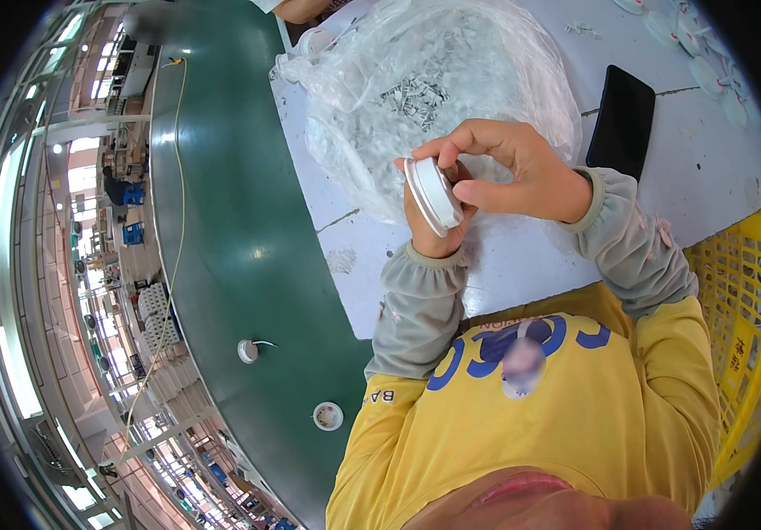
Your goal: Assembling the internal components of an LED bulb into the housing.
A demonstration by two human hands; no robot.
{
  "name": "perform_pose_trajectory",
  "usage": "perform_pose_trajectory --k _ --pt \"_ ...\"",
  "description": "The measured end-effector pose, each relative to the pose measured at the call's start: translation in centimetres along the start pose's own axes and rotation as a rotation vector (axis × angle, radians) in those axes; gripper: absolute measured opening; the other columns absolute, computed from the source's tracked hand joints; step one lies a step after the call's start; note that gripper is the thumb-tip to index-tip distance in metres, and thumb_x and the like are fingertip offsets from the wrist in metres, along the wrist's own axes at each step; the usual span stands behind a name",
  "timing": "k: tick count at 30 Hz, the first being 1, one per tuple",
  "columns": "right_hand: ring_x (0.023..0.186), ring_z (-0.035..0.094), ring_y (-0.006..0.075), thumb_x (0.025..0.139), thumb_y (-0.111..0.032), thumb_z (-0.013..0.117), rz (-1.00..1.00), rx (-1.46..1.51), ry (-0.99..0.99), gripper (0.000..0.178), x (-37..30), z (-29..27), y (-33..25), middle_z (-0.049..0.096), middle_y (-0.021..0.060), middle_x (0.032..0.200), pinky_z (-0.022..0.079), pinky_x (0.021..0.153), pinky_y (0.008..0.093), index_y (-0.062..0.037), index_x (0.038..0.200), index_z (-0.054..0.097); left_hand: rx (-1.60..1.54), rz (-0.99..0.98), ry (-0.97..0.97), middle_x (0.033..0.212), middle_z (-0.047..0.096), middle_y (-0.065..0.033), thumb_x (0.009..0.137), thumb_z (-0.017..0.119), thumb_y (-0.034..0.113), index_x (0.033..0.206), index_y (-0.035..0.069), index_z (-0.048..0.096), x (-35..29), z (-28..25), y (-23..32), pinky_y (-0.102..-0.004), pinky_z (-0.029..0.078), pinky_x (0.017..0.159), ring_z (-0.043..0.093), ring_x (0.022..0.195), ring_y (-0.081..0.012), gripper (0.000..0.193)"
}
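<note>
Head — fingers (pixel 491 196) on disc (pixel 434 196), table edge (pixel 340 258) leftward

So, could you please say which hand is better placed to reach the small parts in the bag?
Probably the right hand: only its fingertips are at the round white piece, while the left hand seems to support it.
</note>
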State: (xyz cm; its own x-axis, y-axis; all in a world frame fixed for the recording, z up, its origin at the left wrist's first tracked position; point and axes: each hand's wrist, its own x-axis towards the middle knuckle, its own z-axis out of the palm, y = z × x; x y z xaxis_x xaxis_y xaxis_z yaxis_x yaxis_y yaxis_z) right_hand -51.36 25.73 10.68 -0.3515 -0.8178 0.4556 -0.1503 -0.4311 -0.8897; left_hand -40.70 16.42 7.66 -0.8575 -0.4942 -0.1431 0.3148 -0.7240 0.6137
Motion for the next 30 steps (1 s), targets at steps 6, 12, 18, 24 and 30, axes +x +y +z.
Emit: perform_pose_trajectory --k 6,12,18,24,30 --pt "0.077 0.056 0.0117 0.069 -0.009 0.061 0.051 -0.02 0.033 0.013 0.0 -0.2 -0.1 0.063 0.0054 0.082 0.044 0.073 0.0235 -0.0017 0.079 0.057 -0.034 -0.074 -0.295 0.068 0.047 0.0027 0.089 0.032 0.047 0.095 0.012 0.047 0.6 -1.4 -0.1 -0.021 0.038 0.033 0.047 0.059 -0.01 0.039" --pt "0.071 0.056 0.0116 0.068 -0.01 0.061 -0.026 -0.124 0.072 0.013 -0.1 -0.2 0.0 0.062 0.0048 0.078 0.046 0.069 0.0237 -0.0018 0.078 0.058 0.075 -0.108 -0.157 0.068 0.047 0.0034 0.087 0.032 0.053 0.092 0.014 0.048 0.3 -1.6 -0.2 -0.0216 0.037 0.038 0.047 0.06 -0.0098 0.042" --pt "0.075 0.056 0.0118 0.068 -0.004 0.064 0.058 -0.091 -0.053 0.02 -0.3 -0.4 -1.1 0.062 0.0115 0.099 0.046 0.07 0.024 -0.002 0.083 0.052 0.186 0.14 0.2 0.065 0.048 -0.0016 0.089 0.024 0.054 0.087 0.009 0.048 0.0 -0.1 -1.4 -0.0234 0.036 0.042 0.046 0.05 -0.0117 0.051" --pt "0.075 0.053 0.011 0.067 -0.012 0.071 0.058 -0.057 -0.02 0.028 -0.1 0.6 -0.8 0.06 0.0094 0.104 0.045 0.068 0.0238 -0.0023 0.083 0.05 0.278 0.142 0.138 0.068 0.05 -0.0008 0.089 0.025 0.055 0.09 0.011 0.049 -0.1 -1.2 -0.6 -0.0248 0.039 0.047 0.047 0.055 -0.0126 0.05" --pt "0.08 0.057 0.0142 0.071 -0.016 0.069 0.027 -0.074 -0.017 0.029 -0.2 -0.1 -0.5 0.06 0.0083 0.105 0.045 0.07 0.0268 -0.0018 0.089 0.051 0.247 0.196 0.102 0.08 0.052 0.0039 0.088 0.048 0.036 0.105 0.015 0.047 0.6 -3.4 -1.2 -0.0229 0.039 0.053 0.047 0.061 -0.0085 0.028"
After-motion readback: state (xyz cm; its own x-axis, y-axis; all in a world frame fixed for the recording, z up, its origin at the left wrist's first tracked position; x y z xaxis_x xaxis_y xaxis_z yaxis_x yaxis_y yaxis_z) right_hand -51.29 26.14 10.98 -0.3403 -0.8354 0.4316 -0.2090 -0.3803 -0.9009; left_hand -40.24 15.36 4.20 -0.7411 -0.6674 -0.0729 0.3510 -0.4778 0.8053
